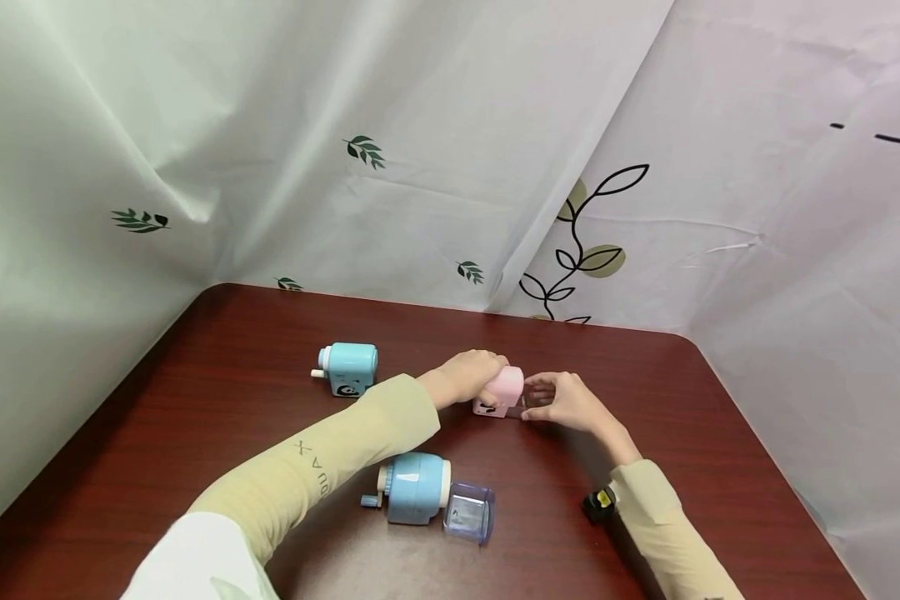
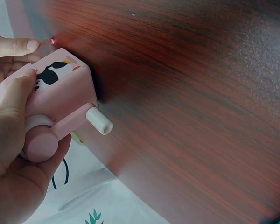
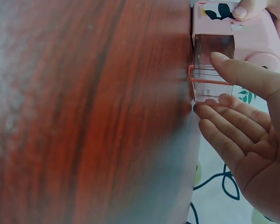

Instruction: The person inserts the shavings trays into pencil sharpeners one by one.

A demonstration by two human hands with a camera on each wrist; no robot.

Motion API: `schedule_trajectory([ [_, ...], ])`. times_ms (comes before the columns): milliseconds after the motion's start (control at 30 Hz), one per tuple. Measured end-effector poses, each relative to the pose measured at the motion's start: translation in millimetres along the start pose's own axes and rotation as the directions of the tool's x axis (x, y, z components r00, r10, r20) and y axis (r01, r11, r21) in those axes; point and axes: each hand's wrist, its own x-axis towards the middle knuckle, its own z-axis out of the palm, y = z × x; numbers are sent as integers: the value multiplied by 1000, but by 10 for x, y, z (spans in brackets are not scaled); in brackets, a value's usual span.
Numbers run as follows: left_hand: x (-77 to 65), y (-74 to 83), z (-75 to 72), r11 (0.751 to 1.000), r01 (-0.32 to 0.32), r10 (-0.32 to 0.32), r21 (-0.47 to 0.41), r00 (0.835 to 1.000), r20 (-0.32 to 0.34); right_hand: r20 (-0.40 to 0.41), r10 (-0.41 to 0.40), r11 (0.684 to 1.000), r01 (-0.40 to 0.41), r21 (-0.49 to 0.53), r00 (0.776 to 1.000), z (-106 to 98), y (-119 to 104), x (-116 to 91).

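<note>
On the far middle of the table, a pink pencil sharpener (image 1: 506, 385) with a panda print is gripped by my left hand (image 1: 465, 377). The left wrist view shows its crank (image 2: 74, 122) with a white knob, the thumb lying on the printed side. A clear shavings drawer (image 3: 213, 84) sticks partly out of the sharpener's end. My right hand (image 1: 566, 402) is at that drawer, fingers nearly straight. Its fingertips (image 3: 224, 99) touch the drawer's outer end, and its thumb (image 3: 242, 74) crosses in front of the drawer.
Left of the hands stands a turquoise sharpener (image 1: 351, 368) with a white crank knob. Nearer lies a blue sharpener (image 1: 417, 489), with a clear bluish drawer (image 1: 468, 512) beside it. A small black and yellow device (image 1: 600, 504) is by the right sleeve. White curtains (image 1: 420, 225) border the table.
</note>
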Motion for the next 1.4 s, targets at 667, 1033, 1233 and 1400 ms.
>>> schedule_trajectory([
  [667,11,7,-9,999,-11,11,35,1000,-2,6,-46,999,46,24,999,7,21,26],
  [1033,26,5,4,999,-18,18,50,1000,-1,22,-63,997,62,51,998,-22,-240,-32],
  [1233,21,1,7,999,-22,22,44,1000,-7,15,-70,997,70,32,997,39,-41,60],
  [1400,11,-2,-4,999,-21,22,35,1000,-12,18,-76,997,76,22,997,36,-24,77],
])
